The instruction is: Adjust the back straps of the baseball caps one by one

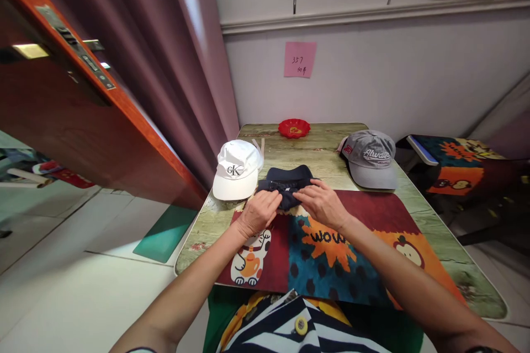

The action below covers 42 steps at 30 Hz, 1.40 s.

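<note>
A dark navy cap (289, 174) lies at the middle of the table, its brim pointing away from me and its inside partly showing. My left hand (261, 209) grips the cap's near left edge with bent fingers. On the near right edge, the fingers of my right hand (321, 201) are closed around the fabric. To the left sits a white cap (237, 168) with black lettering, brim toward me. A grey cap (370, 157) with white "Always" lettering rests to the right. Fingertips hide part of the navy cap's near side.
A patterned mat (314, 281) covers the near part of the wood-look table (265, 138). A red scalloped dish (293, 128) stands at the back edge. A pink note (300, 59) is stuck on the wall. At left are a wooden door (103, 121) and a curtain (186, 66).
</note>
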Each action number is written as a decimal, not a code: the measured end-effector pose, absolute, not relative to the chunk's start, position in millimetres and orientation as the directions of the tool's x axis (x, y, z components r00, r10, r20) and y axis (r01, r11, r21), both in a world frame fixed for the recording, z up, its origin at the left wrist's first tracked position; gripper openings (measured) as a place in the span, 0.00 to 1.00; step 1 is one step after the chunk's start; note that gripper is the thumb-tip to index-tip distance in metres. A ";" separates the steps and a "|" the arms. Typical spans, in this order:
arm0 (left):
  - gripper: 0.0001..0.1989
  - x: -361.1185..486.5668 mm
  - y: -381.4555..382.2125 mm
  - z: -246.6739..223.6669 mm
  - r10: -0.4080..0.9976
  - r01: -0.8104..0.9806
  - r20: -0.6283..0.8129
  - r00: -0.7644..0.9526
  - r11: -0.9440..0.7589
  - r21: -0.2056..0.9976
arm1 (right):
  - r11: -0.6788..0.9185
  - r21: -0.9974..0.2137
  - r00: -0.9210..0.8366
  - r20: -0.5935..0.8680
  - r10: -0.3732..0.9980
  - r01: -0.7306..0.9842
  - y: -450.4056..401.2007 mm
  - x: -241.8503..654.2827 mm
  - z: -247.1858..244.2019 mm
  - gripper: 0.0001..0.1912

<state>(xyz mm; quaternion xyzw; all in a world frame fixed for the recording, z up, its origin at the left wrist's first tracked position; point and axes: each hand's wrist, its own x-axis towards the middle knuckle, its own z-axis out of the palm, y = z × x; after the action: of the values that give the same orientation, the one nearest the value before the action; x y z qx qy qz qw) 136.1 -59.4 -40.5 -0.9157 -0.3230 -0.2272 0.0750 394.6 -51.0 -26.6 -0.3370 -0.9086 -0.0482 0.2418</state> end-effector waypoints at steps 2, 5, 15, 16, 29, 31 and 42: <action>0.18 136.2 -48.6 -15.1 0.600 0.641 0.507 0.619 -0.759 0.116 | 0.744 -0.150 -0.596 0.506 0.623 0.651 -38.1 400.2 0.7 0.14; 0.14 140.2 -30.3 38.3 0.652 0.568 0.522 0.550 -0.750 0.339 | 0.728 -0.260 -0.531 0.537 0.655 0.635 -16.6 409.9 48.0 0.11; 0.24 145.0 23.8 108.0 0.702 0.055 -0.135 0.699 0.136 0.989 | 0.201 -0.975 -0.587 0.106 0.803 0.099 18.7 423.9 114.6 0.26; 0.26 145.7 27.3 99.7 0.680 0.023 -0.165 0.715 0.213 0.977 | 0.108 -0.994 -0.564 0.076 0.822 0.024 21.6 423.1 108.2 0.27; 0.27 172.3 32.4 42.9 0.740 -0.282 -0.131 0.659 0.405 0.870 | -0.282 -0.900 -0.400 -0.137 0.906 -0.332 33.2 425.3 33.4 0.30; 0.29 175.6 30.6 33.7 0.691 -0.220 -0.161 0.705 0.429 0.876 | -0.257 -0.908 -0.362 -0.130 0.923 -0.329 30.1 431.7 23.6 0.29; 0.26 225.1 27.7 -13.6 0.732 -0.029 -0.270 0.626 0.368 0.929 | -0.259 -0.954 -0.303 -0.205 0.931 -0.151 15.2 518.0 -2.7 0.23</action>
<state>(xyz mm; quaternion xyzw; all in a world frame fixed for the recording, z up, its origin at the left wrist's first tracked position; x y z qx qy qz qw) 225.1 27.7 -13.6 -0.5015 -0.3502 -0.2538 -0.7493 518.0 15.2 -2.7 -0.4292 -0.4540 0.6674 0.4054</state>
